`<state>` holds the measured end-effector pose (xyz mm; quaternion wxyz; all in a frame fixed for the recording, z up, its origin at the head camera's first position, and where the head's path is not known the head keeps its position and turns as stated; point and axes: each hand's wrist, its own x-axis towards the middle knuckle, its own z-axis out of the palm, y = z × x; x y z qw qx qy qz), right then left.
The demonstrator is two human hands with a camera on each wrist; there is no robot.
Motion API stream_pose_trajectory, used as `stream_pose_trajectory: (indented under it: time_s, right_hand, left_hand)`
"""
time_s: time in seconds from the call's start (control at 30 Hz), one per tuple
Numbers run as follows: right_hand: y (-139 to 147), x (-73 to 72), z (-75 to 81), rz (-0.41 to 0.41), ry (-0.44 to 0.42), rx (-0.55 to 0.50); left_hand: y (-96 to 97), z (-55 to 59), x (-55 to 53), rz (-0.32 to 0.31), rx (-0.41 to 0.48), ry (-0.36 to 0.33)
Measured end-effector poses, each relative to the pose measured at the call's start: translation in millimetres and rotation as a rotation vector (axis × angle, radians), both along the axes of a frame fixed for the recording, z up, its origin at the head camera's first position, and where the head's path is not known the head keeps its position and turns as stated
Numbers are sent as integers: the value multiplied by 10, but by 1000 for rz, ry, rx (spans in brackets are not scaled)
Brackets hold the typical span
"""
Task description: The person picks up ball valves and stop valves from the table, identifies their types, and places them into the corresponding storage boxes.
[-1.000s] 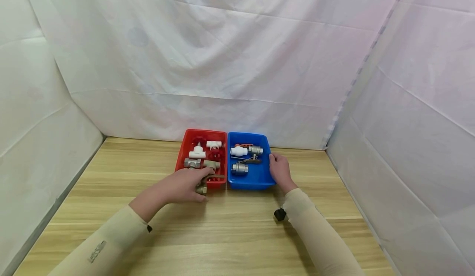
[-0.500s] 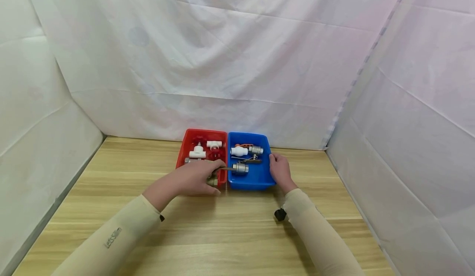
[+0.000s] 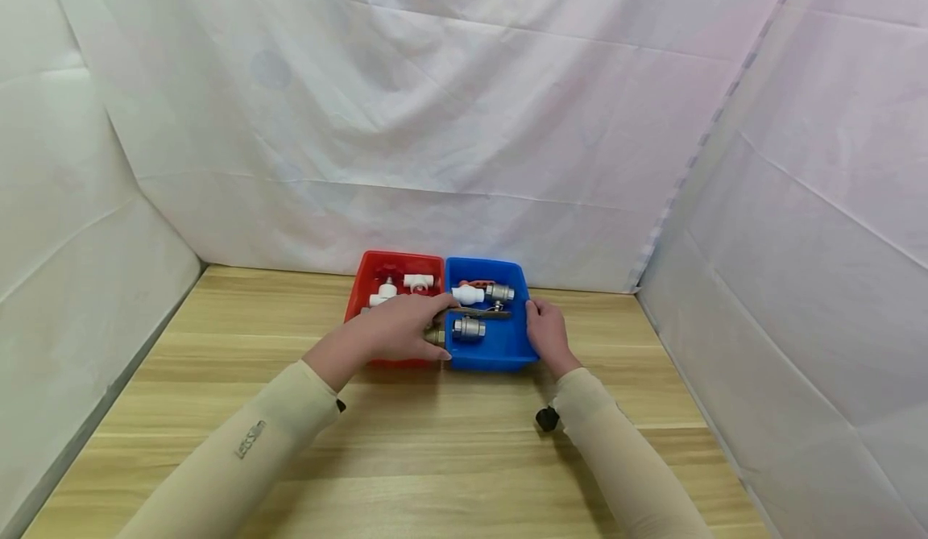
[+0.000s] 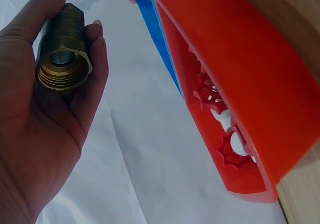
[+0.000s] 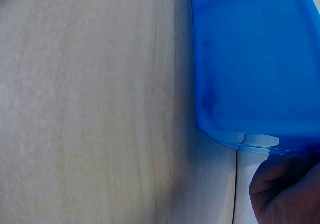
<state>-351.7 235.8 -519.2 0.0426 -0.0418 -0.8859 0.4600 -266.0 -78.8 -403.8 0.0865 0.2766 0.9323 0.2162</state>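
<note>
My left hand (image 3: 391,329) holds a brass ball valve (image 4: 65,31) between thumb and fingers, its threaded open end facing the left wrist camera. In the head view this hand is over the red bin (image 4: 250,58), with its fingertips at the seam where the blue bin (image 3: 500,358) begins. Most of the valve is hidden there behind the hand. My right hand (image 3: 548,333) grips the blue bin's right rim, thumb curled over the edge. Inside that bin lie a white plastic valve (image 3: 467,296) and two steel ball valves, one nearer the front (image 3: 470,329).
Both bins stand side by side against the white cloth backdrop (image 3: 435,120). White tee-shaped valves (image 3: 418,282) with red handwheels lie in the red bin. Cloth walls close off both sides of the wooden tabletop (image 3: 464,450).
My left hand, gripping the brass ball valve, has moved right and slightly away from me, from the red bin's front to the edge of the blue bin. My right hand has stayed put.
</note>
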Motion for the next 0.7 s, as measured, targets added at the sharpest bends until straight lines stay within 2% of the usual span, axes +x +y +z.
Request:
stream_pose_trajectory:
  time_s: [0.3,0.53,0.7]
  right_hand:
    - [3,-1,4,0,-7,-5]
    - [2,4,7,-5,1,12]
    - [5,-15,-12,-2,6,23]
  left_hand:
    - [63,99,-61,-1,11,39]
    - [130,164,-81,-1,46,6]
    - [196,220,-101,-7,45,7]
